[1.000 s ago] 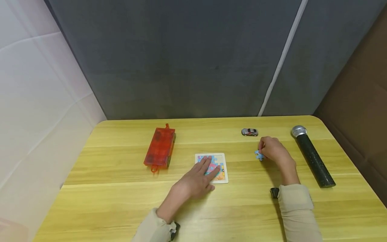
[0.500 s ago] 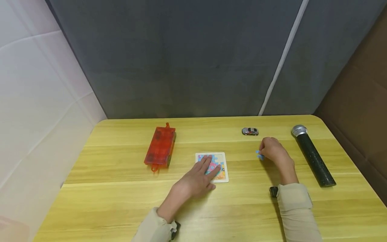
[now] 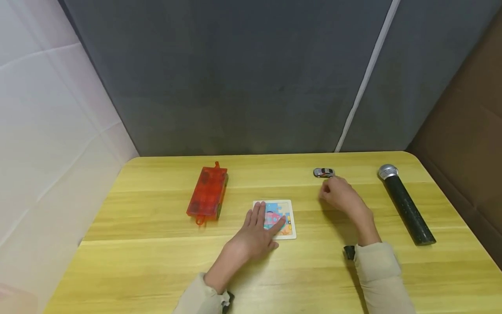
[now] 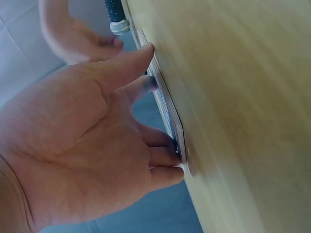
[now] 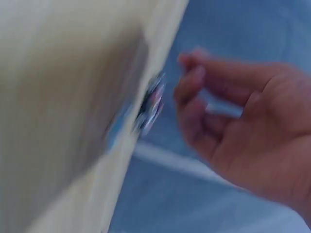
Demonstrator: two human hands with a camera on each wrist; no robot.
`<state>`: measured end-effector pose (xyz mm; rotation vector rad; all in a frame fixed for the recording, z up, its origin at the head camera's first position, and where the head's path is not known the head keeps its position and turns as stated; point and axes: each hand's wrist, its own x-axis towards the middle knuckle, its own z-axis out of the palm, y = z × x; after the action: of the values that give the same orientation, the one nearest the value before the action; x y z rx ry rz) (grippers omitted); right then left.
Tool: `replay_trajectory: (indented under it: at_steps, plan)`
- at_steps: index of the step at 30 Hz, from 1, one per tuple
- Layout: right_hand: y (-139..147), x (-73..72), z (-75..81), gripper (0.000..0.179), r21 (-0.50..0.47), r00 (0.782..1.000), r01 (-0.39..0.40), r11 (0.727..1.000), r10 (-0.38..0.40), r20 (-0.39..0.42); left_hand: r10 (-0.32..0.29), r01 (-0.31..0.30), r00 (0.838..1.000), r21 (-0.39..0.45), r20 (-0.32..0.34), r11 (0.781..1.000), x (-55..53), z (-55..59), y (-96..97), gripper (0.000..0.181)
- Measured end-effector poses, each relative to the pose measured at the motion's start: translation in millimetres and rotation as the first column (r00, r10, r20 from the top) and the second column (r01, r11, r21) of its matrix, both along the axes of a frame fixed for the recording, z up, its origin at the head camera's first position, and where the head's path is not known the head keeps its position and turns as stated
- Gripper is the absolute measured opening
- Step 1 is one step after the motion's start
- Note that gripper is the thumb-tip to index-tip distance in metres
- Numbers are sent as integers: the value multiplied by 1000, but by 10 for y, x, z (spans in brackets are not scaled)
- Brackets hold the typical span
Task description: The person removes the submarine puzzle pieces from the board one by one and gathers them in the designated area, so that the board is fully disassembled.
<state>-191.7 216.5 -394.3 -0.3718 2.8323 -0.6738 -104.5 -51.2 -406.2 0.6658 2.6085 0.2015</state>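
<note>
My left hand (image 3: 252, 235) rests on a small white-framed jigsaw puzzle (image 3: 288, 237) with a pink and blue picture, fingers stretched over its left part. In the left wrist view, its fingertips (image 4: 167, 172) lie along the puzzle's edge. My right hand (image 3: 343, 198) hovers over the table near a small silver toy car (image 3: 323, 172), thumb and fingers bent towards each other. A blurred blue puzzle piece (image 5: 117, 127) lies on the table in the right wrist view, apart from that hand. I cannot tell whether anything is pinched between the right fingertips.
A see-through red toy cart (image 3: 208, 192) with a loop at each end stands left of the puzzle. On the right lies a black microphone (image 3: 405, 205) with a silver head. A grey curtain (image 3: 235, 87) hangs behind the wooden table (image 3: 149, 261).
My right hand has moved left and slightly away from me, from the blue puzzle piece towards the toy car. My left fingers have drawn together and shifted left on the puzzle.
</note>
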Motion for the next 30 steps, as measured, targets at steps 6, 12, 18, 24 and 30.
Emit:
replay_trajectory:
  at_steps: [6,12,18,24,30]
  plan:
    - [-561,20,-13,12,-131,961,-251,959,263,82,-10,10,1000,-30,-9,999,2,16,0,68]
    - [-826,-75,-197,44,-110,959,-240,964,253,125,-4,4,1000,-45,3,999,-3,-6,7,68]
    - [-875,-198,-475,38,-70,973,-154,986,163,161,-14,15,1000,-35,14,999,-25,-47,8,69]
    - [-970,-9,-204,19,-51,984,-112,992,118,134,-8,8,1000,-63,5,998,-4,11,19,69]
    - [-1040,74,-66,8,-45,985,-66,997,72,158,-12,12,1000,-72,-8,997,-2,16,16,69]
